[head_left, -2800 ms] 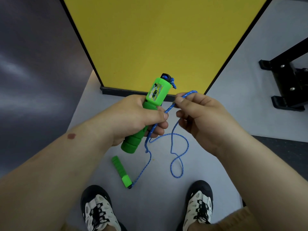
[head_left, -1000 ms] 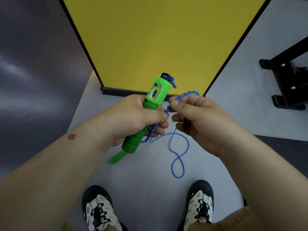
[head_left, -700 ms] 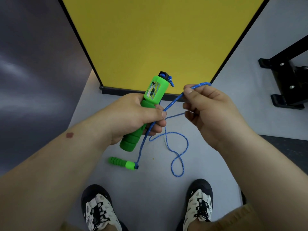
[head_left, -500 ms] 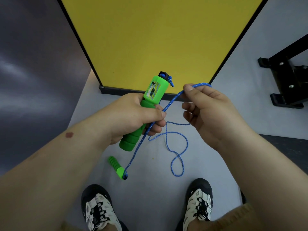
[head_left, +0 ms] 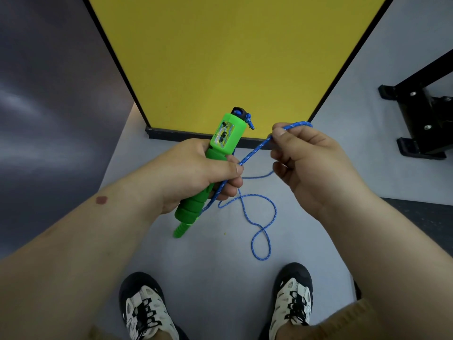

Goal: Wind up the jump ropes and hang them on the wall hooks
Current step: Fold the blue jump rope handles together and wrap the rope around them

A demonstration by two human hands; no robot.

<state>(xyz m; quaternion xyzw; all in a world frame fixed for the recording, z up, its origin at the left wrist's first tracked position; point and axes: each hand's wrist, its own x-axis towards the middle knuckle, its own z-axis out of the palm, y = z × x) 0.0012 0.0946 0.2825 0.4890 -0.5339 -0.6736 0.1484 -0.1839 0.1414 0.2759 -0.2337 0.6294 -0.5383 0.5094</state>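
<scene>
My left hand grips a green jump rope handle with a counter window, held upright and tilted to the right. The blue rope runs from under my left thumb up to my right hand, which pinches it between thumb and forefinger. More rope hangs below in loose loops over the grey floor. The second green handle dangles just under the first one, partly hidden behind it. No wall hooks are in view.
A yellow panel with a black frame stands straight ahead. A black metal stand base sits on the floor at the right. A dark wall fills the left side. My two shoes are at the bottom.
The dangling second handle has risen from the floor area to just beneath the held handle. My right hand drew the rope up and to the right, away from my left hand.
</scene>
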